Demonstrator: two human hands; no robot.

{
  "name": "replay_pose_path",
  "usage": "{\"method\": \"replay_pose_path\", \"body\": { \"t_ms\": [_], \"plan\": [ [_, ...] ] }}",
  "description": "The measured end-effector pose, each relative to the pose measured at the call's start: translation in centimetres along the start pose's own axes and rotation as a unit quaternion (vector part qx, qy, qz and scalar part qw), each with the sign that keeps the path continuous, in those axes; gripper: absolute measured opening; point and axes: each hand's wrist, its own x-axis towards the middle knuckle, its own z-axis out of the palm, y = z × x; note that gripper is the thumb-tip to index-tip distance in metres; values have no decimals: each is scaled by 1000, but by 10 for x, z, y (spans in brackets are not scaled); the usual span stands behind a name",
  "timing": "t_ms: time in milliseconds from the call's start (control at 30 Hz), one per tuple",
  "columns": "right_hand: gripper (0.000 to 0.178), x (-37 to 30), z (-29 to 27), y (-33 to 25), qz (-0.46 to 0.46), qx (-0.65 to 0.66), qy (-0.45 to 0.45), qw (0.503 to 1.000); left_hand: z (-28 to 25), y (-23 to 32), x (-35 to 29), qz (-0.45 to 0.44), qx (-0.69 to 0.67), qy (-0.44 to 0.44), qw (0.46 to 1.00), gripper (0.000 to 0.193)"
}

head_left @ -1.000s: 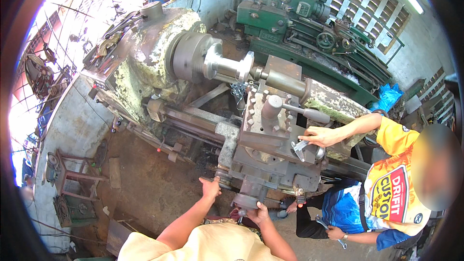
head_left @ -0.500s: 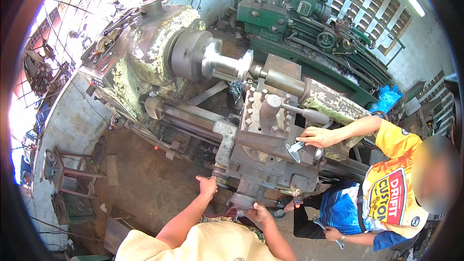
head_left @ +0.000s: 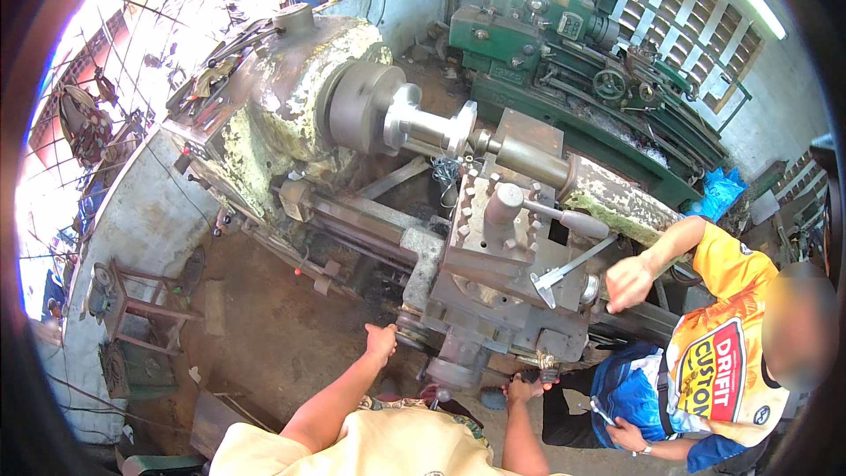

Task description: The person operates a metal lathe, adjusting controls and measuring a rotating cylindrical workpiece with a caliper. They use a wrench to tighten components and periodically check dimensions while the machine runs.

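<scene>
At the lathe's carriage, my left hand (head_left: 381, 343) is closed by the edge of a handwheel (head_left: 414, 328), its grip partly hidden. My right hand (head_left: 522, 388) is closed round a short dark lever (head_left: 530, 376) at the carriage front, right of the cross-slide handwheel (head_left: 454, 372). A shiny flanged metal workpiece (head_left: 430, 126) sits between the chuck (head_left: 359, 107) and the tailstock centre (head_left: 480, 138). Clamped above the slide is a square toolpost (head_left: 493, 225) with a long handle. A vernier caliper (head_left: 564, 273) lies on the slide beside it.
On the right stands a co-worker (head_left: 714, 344), one hand (head_left: 629, 284) near the caliper and the other holding a metal tool (head_left: 602, 410). A green lathe (head_left: 564, 70) stands behind. At left is a wooden stool (head_left: 145, 308); a blue plastic bag (head_left: 718, 192) lies far right.
My right hand has left the cross-slide handwheel and moved right to the lever. My left hand stays by its handwheel. The co-worker's upper hand has let go of the caliper and drawn back.
</scene>
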Motion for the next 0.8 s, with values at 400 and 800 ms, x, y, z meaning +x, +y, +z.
{"method": "replay_pose_path", "body": {
  "t_ms": [400,800],
  "plan": [
    [29,12,19,23,-59,-80,53,994,-4,3,-3,-2,-8,-20,1000,66],
    [7,70,40,49,110,126,-84,982,-11,0,-3,10,78,-47,996,84]
  ]
}}
